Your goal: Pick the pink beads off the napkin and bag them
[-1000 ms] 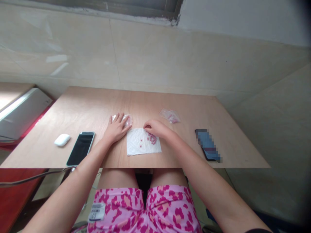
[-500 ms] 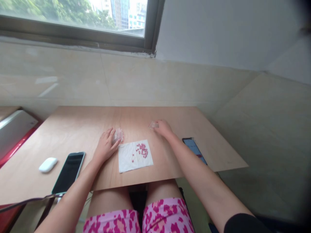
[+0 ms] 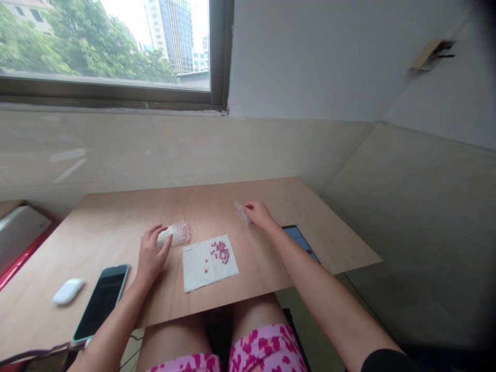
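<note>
My left hand (image 3: 152, 254) rests on the table at the left side of a pile of small clear plastic bags (image 3: 180, 233). Its thumb and fingers are curved but spread apart around the near end of the pile. My right hand (image 3: 261, 214) pinches a small clear plastic bag (image 3: 242, 213) by its edge, over the far middle of the table. Between my arms lies a white paper napkin (image 3: 196, 278) with many small pink beads (image 3: 221, 252) on it. Most of them are clustered at its upper right, and a couple sit apart to the left.
A phone in a pale case (image 3: 101, 298) and a white earphone case (image 3: 68, 292) lie at the left of the wooden table (image 3: 217, 201). Partly behind my right forearm is another phone (image 3: 298, 238) with a lit screen. A cable (image 3: 34, 353) runs at lower left.
My left hand has drawn back left from atop the pile of bags, uncovering more of it. The bag in my right hand is tilted more upright. The camera view has shifted.
</note>
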A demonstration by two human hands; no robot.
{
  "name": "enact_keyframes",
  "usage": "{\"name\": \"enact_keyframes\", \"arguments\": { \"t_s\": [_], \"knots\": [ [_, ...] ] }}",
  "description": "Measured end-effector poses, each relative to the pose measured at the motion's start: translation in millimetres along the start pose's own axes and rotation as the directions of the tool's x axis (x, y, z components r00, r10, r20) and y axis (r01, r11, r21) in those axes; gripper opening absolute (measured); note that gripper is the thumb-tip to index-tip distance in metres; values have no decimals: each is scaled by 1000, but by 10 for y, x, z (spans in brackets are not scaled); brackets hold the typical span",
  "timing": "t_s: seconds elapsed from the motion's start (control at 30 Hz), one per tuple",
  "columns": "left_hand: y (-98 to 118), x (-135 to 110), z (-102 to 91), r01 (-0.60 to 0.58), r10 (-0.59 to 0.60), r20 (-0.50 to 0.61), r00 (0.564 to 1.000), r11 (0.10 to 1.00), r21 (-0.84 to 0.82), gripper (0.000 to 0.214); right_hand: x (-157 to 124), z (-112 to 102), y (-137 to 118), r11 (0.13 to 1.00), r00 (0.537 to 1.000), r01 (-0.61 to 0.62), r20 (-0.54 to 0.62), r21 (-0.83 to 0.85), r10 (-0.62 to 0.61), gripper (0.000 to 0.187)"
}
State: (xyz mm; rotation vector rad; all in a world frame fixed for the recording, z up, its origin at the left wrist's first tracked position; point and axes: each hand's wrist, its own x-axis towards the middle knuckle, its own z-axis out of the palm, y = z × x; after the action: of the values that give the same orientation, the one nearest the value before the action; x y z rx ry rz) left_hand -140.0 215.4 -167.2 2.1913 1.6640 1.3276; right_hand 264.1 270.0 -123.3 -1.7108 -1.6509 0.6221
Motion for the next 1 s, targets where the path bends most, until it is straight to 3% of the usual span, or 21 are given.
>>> {"name": "enact_keyframes", "arguments": {
  "t_s": [0.1,0.17,0.23,0.3,0.37,0.43,0.47,0.53,0.63,0.87,1.0],
  "knots": [
    [237,-59,-145,56,-58,-19,998,996,-72,34,-152,-130,-96,990,1000,-6,26,139,2,34],
    [478,-94,-214,80,-76,36,997,983,-163,31,-316,-189,-187,965,998,-7,69,260,-11,39],
    [776,-117,-249,111,-76,140,987,957,-267,32,-527,-217,-306,887,992,-27,120,460,-32,39],
    [1110,-136,-255,234,-118,312,943,900,-369,36,-770,-214,-452,755,983,-77,175,651,-50,37],
    [1445,-164,-245,399,-153,482,863,791,-464,43,-1027,-181,-611,648,973,-132,222,750,-60,38],
    [1732,-209,-236,499,-130,589,798,690,-524,46,-1281,-122,-762,579,962,-184,267,794,-60,40],
    [1844,-240,-236,505,-96,603,792,658,-558,45,-1403,-86,-827,546,957,-212,286,810,-53,40],
    [1990,-314,-249,484,-22,616,787,641,-596,39,-1628,-8,-922,473,949,-265,314,840,-25,41],
    [2035,-449,-309,460,8,628,778,674,-578,32,-1904,91,-968,393,940,-320,342,862,15,42],
    [1917,-808,-499,472,-17,732,681,775,-421,34,-2202,6,-893,465,953,-295,291,835,82,52],
    [1875,-959,-498,487,13,792,610,783,-388,33,-2238,-54,-896,685,955,-214,296,696,-2,46]
  ]
}}
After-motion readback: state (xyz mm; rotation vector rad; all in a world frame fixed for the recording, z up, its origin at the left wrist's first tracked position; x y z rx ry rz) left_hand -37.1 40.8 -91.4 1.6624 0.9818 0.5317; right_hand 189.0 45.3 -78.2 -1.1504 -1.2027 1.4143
